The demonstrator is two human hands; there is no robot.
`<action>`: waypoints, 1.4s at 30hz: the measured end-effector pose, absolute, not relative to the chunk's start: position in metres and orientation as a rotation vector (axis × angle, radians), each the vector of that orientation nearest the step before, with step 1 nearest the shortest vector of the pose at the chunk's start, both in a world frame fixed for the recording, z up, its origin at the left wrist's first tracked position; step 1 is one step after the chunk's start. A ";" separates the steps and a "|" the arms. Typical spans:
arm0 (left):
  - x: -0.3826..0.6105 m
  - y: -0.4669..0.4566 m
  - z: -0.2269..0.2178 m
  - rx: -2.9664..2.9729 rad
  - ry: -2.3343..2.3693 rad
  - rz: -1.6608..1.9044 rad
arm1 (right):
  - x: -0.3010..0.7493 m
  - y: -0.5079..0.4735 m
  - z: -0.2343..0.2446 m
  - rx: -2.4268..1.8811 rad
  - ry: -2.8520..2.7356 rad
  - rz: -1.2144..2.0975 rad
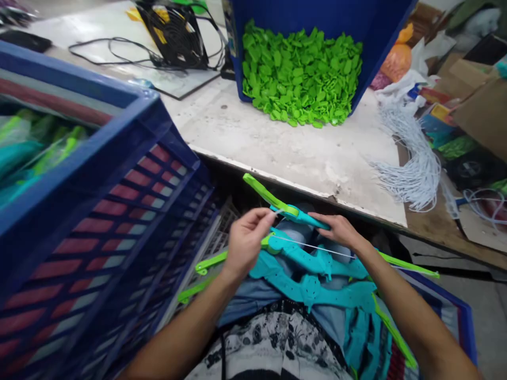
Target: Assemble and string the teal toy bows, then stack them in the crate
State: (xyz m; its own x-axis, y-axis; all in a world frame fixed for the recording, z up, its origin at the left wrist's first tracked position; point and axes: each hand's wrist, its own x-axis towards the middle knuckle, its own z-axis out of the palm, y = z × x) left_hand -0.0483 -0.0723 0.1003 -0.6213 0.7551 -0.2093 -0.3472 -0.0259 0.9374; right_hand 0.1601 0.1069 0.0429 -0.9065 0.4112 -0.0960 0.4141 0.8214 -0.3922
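Note:
My left hand [246, 240] is closed in a pinch on the end of a thin white string [279, 212], beside a green and turquoise toy bow [291, 210]. The fingers of my right hand [338, 229] are wrapped round the turquoise part of that bow, above my lap. Its green limb tip points up and left, away from the bench. Across my lap lie more toy bows [312, 293] of turquoise plastic with green limbs. A taut white cord [312, 246] runs over one of them. Parts of these bows are hidden under my arms.
A blue bin [301, 16] with many small green plastic pieces stands on the white bench [253, 132]. Right of it hangs a bundle of white strings [420, 174]. A tall blue crate [130, 137] rises at my left. A black fan [174, 34] with cables sits behind.

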 end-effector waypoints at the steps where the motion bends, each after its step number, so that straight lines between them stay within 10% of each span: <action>1: -0.060 -0.071 0.100 0.447 1.566 1.831 | 0.161 0.108 0.041 0.684 2.997 -0.679; 31: -0.092 -0.053 0.076 0.652 1.987 2.009 | 0.158 0.105 0.043 0.753 2.891 -0.733; 42: -0.106 -0.047 0.085 0.471 1.418 1.962 | 0.164 0.098 0.038 0.642 2.992 -0.509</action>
State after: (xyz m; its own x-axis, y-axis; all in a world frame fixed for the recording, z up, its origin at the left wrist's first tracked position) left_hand -0.1058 -0.0471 0.0847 -0.7153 0.6931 -0.0891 -0.3021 -0.1917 0.9338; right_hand 0.1641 0.0978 0.0385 -0.9137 0.3923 -0.1059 0.4052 0.8606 -0.3085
